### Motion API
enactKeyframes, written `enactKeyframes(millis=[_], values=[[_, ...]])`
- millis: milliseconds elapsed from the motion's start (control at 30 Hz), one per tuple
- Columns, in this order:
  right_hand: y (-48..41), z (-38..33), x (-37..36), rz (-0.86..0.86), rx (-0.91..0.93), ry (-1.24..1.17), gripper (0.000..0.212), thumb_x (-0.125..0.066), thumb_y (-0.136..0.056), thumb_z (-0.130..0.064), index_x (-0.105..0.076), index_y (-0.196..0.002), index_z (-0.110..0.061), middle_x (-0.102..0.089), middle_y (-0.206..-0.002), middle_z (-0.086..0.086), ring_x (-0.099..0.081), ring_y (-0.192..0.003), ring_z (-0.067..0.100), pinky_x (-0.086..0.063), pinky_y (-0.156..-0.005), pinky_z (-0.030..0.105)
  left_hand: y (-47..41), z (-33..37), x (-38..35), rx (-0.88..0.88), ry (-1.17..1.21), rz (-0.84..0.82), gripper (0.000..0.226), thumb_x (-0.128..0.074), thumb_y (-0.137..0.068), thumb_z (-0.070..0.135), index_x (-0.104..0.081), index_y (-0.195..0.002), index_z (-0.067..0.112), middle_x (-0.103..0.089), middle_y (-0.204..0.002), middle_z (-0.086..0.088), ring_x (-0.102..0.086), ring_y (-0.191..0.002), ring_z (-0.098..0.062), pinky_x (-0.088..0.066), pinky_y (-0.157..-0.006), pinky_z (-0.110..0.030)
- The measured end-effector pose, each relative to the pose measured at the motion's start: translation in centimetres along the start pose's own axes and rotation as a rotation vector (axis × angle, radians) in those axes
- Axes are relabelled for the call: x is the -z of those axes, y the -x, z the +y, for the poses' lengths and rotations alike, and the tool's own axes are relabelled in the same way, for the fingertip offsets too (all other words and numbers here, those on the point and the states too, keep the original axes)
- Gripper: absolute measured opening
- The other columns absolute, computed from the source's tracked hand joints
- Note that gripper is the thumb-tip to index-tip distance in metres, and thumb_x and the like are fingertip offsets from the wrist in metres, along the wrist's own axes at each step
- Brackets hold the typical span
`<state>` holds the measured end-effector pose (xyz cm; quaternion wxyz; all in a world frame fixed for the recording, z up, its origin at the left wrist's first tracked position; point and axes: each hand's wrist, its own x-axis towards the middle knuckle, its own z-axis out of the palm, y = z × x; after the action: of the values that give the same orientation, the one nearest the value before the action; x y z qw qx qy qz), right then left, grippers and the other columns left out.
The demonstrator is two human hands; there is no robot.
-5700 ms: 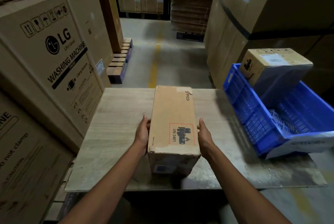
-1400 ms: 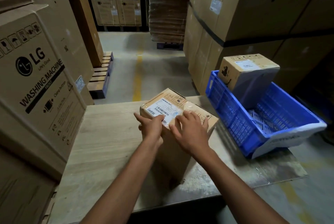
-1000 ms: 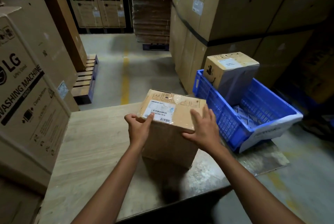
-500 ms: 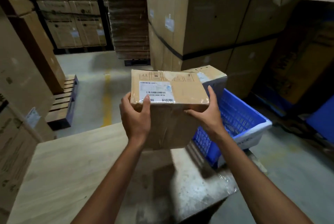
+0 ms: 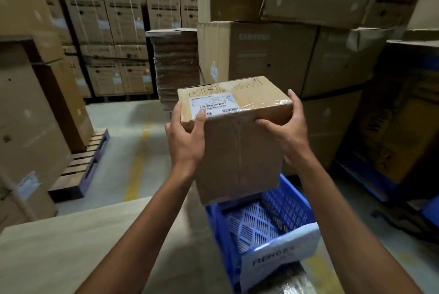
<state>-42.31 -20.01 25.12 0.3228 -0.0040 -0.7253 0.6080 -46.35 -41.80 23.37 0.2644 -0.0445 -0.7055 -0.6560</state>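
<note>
At the far left stood tall stacks of large cartons (image 5: 26, 108), and beside them a wooden pallet (image 5: 82, 165) lay on the floor, near a yellow line (image 5: 139, 160). In the lower left was the pale tabletop (image 5: 66, 255). Above its right part, the left hand (image 5: 186, 138) gripped the near left corner of the cardboard box (image 5: 240, 149), with the thumb bent over the top and touching the white shipping label (image 5: 212, 103). The box was in the air, standing on end and a little tilted, and its lower end hung just over the far part of the blue crate (image 5: 294, 208). The right hand (image 5: 286, 132) gripped the upper right edge, with the fingers curled round the far side and the thumb on the front face. Both hands held the box only near its top, where shiny tape covered the cardboard, so it could probably slide down through them if the grip became loose. The crate stood at the right end of the tabletop, with a white sheet (image 5: 280, 260) hanging over its near rim, and a hard drop might push or tip it off. The part of the crate behind the box was hidden, so the box could land on something unseen and sit crooked. Further right, big brown cartons (image 5: 332, 61) were stacked close behind the crate, and a wide swing could knock the box against them.
</note>
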Motion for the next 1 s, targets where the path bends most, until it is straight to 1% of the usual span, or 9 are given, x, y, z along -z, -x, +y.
enactKeyframes(millis=[133, 267, 400, 467, 533, 633, 733, 867, 1000], values=[[-2.8, 2.7, 3.9, -0.011, -0.106, -0.113, 0.082, -0.077, -0.071, -0.049, -0.041, -0.144, -0.037, -0.058, -0.134, -0.002, -0.058, -0.122, 0.018, -0.051, -0.102, 0.049, 1.4, -1.4, -5.0, 0.051, -0.047, -0.061, 0.071, -0.052, -0.074, 0.077, -0.045, -0.137, 0.045, -0.055, -0.128, 0.000, -0.058, -0.114, -0.017, -0.052, -0.099, -0.045], [-3.9, 6.2, 6.1, -0.012, -0.174, -0.091, 0.063, -0.064, -0.085, -0.053, -0.045, -0.141, -0.030, -0.061, -0.125, -0.004, -0.061, -0.114, 0.015, -0.052, -0.100, 0.046, 3.4, -3.8, -8.1, 0.112, -0.109, -0.106, 0.056, -0.055, -0.080, 0.068, -0.053, -0.129, 0.041, -0.057, -0.122, -0.001, -0.061, -0.104, -0.013, -0.052, -0.098, -0.042], [-3.9, 11.3, 6.6, -0.009, -0.305, -0.074, 0.038, -0.062, -0.097, -0.034, -0.048, -0.131, -0.028, -0.062, -0.118, -0.002, -0.061, -0.103, 0.013, -0.055, -0.092, 0.041, 5.4, -6.1, -9.5, 0.171, -0.223, -0.112, 0.043, -0.058, -0.095, 0.046, -0.053, -0.135, 0.030, -0.052, -0.124, -0.005, -0.052, -0.086, 0.004, -0.047, -0.097, -0.029], [-3.6, 13.8, 6.5, -0.022, -0.388, -0.071, 0.034, -0.063, -0.097, -0.027, -0.047, -0.127, -0.025, -0.063, -0.122, 0.007, -0.062, -0.097, 0.016, -0.055, -0.075, 0.035, 6.3, -7.2, -9.8, 0.183, -0.265, -0.127, 0.043, -0.060, -0.096, 0.040, -0.052, -0.136, 0.027, -0.048, -0.124, -0.005, -0.049, -0.082, 0.007, -0.043, -0.093, -0.025], [-3.4, 16.0, 6.4, -0.044, -0.443, -0.065, 0.035, -0.063, -0.096, -0.024, -0.045, -0.126, -0.023, -0.062, -0.121, 0.010, -0.064, -0.096, 0.020, -0.053, -0.068, 0.032, 6.8, -8.3, -10.1, 0.186, -0.300, -0.156, 0.043, -0.060, -0.096, 0.037, -0.051, -0.136, 0.026, -0.047, -0.124, -0.006, -0.051, -0.082, 0.006, -0.043, -0.091, -0.025], [-3.3, 18.6, 6.2, -0.075, -0.506, -0.073, 0.036, -0.065, -0.095, -0.021, -0.044, -0.124, -0.024, -0.062, -0.121, 0.012, -0.064, -0.103, 0.027, -0.058, -0.077, 0.041, 7.1, -10.3, -10.2, 0.214, -0.348, -0.188, 0.040, -0.061, -0.096, 0.036, -0.052, -0.134, 0.026, -0.048, -0.122, -0.008, -0.051, -0.082, 0.005, -0.042, -0.086, -0.024], [-3.1, 19.9, 6.0, -0.095, -0.559, -0.095, 0.038, -0.063, -0.095, -0.012, -0.044, -0.126, -0.021, -0.059, -0.121, 0.009, -0.063, -0.101, 0.024, -0.057, -0.075, 0.037, 7.9, -12.3, -10.1, 0.236, -0.376, -0.211, 0.040, -0.061, -0.095, 0.039, -0.051, -0.132, 0.028, -0.048, -0.123, -0.006, -0.051, -0.085, 0.004, -0.049, -0.090, -0.030], [-1.8, 21.8, 6.3, -0.138, -0.604, -0.082, 0.045, -0.061, -0.096, -0.004, -0.043, -0.135, -0.017, -0.055, -0.127, 0.007, -0.059, -0.109, 0.022, -0.057, -0.087, 0.041, 9.1, -14.5, -9.7, 0.275, -0.427, -0.289, 0.038, -0.061, -0.096, 0.036, -0.052, -0.132, 0.030, -0.046, -0.124, -0.004, -0.058, -0.099, -0.017, -0.049, -0.092, -0.031], [-0.8, 23.0, 6.0, -0.173, -0.582, -0.037, 0.045, -0.062, -0.095, -0.005, -0.046, -0.132, -0.023, -0.053, -0.135, 0.008, -0.058, -0.112, 0.020, -0.052, -0.099, 0.050, 9.9, -15.9, -9.0, 0.282, -0.427, -0.322, 0.039, -0.060, -0.097, 0.033, -0.052, -0.135, 0.027, -0.048, -0.127, -0.008, -0.049, -0.094, -0.005, -0.039, -0.092, -0.023]])
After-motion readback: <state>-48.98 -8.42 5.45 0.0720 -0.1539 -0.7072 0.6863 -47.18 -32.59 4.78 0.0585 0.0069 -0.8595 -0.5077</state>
